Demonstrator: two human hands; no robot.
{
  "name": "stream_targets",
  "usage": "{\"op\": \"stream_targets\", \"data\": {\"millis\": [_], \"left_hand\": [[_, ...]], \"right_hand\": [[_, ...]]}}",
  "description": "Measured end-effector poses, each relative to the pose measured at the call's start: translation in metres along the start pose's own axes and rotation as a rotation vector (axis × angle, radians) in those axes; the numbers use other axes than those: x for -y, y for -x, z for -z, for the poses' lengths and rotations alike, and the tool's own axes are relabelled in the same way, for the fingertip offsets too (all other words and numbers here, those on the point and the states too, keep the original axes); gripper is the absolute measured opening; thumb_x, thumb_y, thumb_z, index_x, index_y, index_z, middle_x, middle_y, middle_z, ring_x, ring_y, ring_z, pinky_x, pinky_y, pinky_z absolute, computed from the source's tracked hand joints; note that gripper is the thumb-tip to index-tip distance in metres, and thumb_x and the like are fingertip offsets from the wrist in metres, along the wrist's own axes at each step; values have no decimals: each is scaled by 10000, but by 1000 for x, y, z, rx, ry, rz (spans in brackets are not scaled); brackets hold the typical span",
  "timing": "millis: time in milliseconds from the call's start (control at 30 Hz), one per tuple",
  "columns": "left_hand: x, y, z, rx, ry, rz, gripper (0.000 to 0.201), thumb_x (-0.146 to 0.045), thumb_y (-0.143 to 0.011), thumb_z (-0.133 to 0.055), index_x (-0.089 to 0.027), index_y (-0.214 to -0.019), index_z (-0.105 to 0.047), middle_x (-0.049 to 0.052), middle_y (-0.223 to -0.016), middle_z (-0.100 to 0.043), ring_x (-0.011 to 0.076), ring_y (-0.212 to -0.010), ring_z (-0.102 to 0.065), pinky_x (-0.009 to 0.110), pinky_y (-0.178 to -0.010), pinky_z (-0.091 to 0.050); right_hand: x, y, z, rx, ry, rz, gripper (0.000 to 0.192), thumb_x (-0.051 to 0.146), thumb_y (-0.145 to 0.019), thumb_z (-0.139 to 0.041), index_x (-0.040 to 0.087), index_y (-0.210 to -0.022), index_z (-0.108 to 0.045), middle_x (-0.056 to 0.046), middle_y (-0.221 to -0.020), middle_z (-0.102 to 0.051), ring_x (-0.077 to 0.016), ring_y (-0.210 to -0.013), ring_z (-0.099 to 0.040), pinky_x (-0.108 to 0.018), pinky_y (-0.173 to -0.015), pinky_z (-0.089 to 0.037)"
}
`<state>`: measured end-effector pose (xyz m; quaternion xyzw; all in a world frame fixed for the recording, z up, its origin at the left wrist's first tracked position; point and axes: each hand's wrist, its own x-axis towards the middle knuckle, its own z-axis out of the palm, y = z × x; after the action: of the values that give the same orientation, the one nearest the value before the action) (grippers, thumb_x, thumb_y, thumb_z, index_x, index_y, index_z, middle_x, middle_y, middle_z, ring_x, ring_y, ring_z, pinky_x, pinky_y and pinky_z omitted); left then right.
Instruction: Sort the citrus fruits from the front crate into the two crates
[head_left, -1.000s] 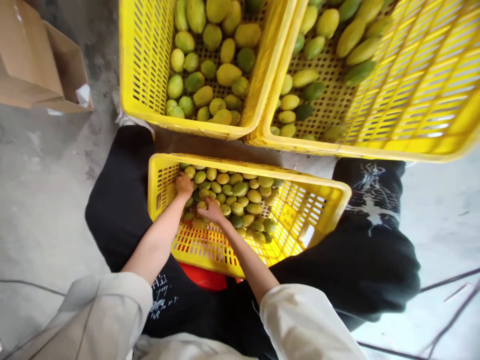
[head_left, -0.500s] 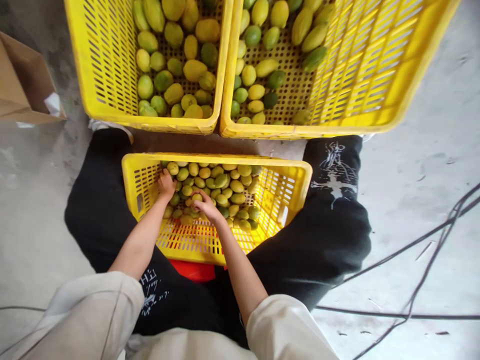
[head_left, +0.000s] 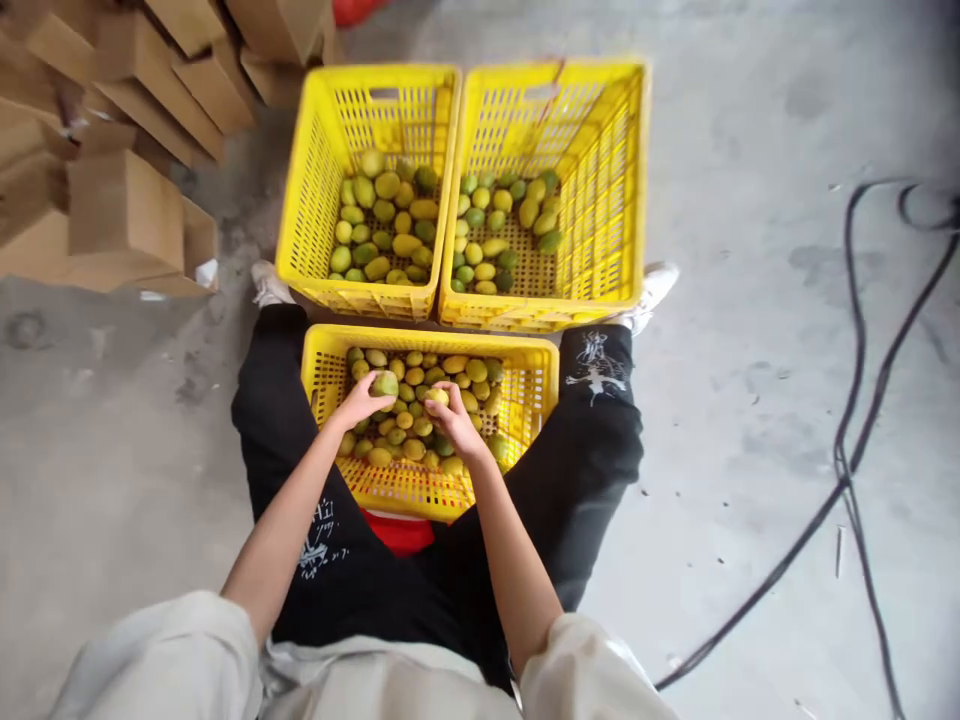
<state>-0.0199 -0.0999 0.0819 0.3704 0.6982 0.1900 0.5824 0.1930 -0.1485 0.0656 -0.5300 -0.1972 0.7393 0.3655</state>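
Observation:
My left hand point(head_left: 358, 402) is closed around a greenish oval fruit point(head_left: 385, 384), held above the near yellow crate point(head_left: 431, 343). To its right, a small yellow fruit point(head_left: 436, 397) sits in the fingers of my right hand point(head_left: 459, 428). Below both hands, the near crate holds many loose oval fruits point(head_left: 414, 449), green to yellow and mixed in size. The crate stands between my knees, above something red point(head_left: 401, 532). Whether the held fruits touch those underneath I cannot tell.
Two larger yellow crates, a left one point(head_left: 289, 190) and a right one point(head_left: 637, 190), stand side by side beyond the near crate, with similar fruits inside. Cardboard boxes point(head_left: 124, 215) crowd the far left. Black cables point(head_left: 799, 560) run across the concrete floor on the right.
My left hand has come up from the near crate's left side, now with a greenish fruit showing. My right hand has moved rightward with a yellow fruit. The view has shifted, showing more floor and boxes.

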Motion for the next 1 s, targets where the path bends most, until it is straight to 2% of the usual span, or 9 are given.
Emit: {"op": "stream_targets", "data": {"millis": [167, 267, 400, 467, 567, 667, 767, 867, 1000], "left_hand": [[-7, 79, 10, 120, 481, -51, 573, -212, -699, -738, -253, -1269, -690, 85, -1286, -762, 266, -1145, -775, 424, -1019, -624], [7, 117, 7, 125, 653, -33, 489, -216, -718, -630, -245, -1204, -671, 97, -1197, -773, 244, -1051, -791, 395, -957, -631], [28, 145, -12, 72, 882, 80, 274, -211, -834, -623, -212, -1103, -675, 65, -974, -733, 200, -841, -773, 291, -748, -601], [35, 149, -21, 70, 897, 129, 195, -213, -884, -653, -198, -1077, -680, 42, -912, -706, 183, -738, -742, 272, -656, -575], [41, 145, -30, 87, 807, 141, 175, -178, -884, -735, -188, -1055, -699, 28, -900, -706, 177, -732, -728, 275, -665, -597], [44, 138, -31, 79, 729, 156, 162, -130, -857, -804, -184, -970, -701, 18, -898, -715, 161, -762, -712, 276, -719, -620], [45, 134, -32, 61, 721, 183, 137, -118, -907, -773, -177, -872, -654, 28, -831, -709, 153, -733, -684, 250, -685, -600], [45, 133, -33, 43, 738, 211, 155, -117, -955, -750, -178, -874, -633, 44, -803, -719, 157, -710, -687, 237, -644, -580], [46, 126, -33, -18, 808, 254, 175, -130, -1011, -700, -201, -885, -601, 5, -795, -692, 136, -708, -687, 252, -726, -627]], "right_hand": [[4, 46, 11, -3, 86, 66, 536, 524, -747, -850, 265, -1165, -638, 28, -922, -628, -184, -852, -666, -320, -837, -563], [-2, 67, 11, 26, 43, 52, 567, 580, -775, -821, 257, -1214, -668, -6, -949, -682, -222, -859, -720, -364, -842, -591], [-16, 82, -10, 28, -57, 60, 388, 547, -845, -673, 252, -1094, -633, -27, -889, -711, -236, -854, -725, -323, -734, -552], [-25, 85, -24, -4, -158, 42, 297, 494, -830, -642, 250, -998, -610, -41, -927, -720, -215, -822, -695, -302, -685, -529], [-37, 87, -35, -55, -163, -2, 219, 397, -778, -677, 242, -917, -609, -18, -885, -685, -174, -742, -629, -269, -634, -487], [-43, 87, -36, -86, -114, -25, 174, 339, -757, -722, 232, -859, -629, -1, -788, -643, -164, -706, -589, -247, -600, -453], [-45, 84, -35, -130, -82, -25, 181, 346, -779, -763, 231, -806, -626, -1, -763, -640, -160, -697, -582, -239, -584, -462], [-48, 81, -35, -179, -81, -35, 204, 309, -785, -807, 221, -809, -625, 17, -758, -631, -137, -681, -589, -220, -596, -489], [-53, 76, -34, -202, -99, -78, 197, 329, -886, -788, 223, -889, -621, 30, -734, -617, -136, -660, -603, -217, -612, -527]]}}
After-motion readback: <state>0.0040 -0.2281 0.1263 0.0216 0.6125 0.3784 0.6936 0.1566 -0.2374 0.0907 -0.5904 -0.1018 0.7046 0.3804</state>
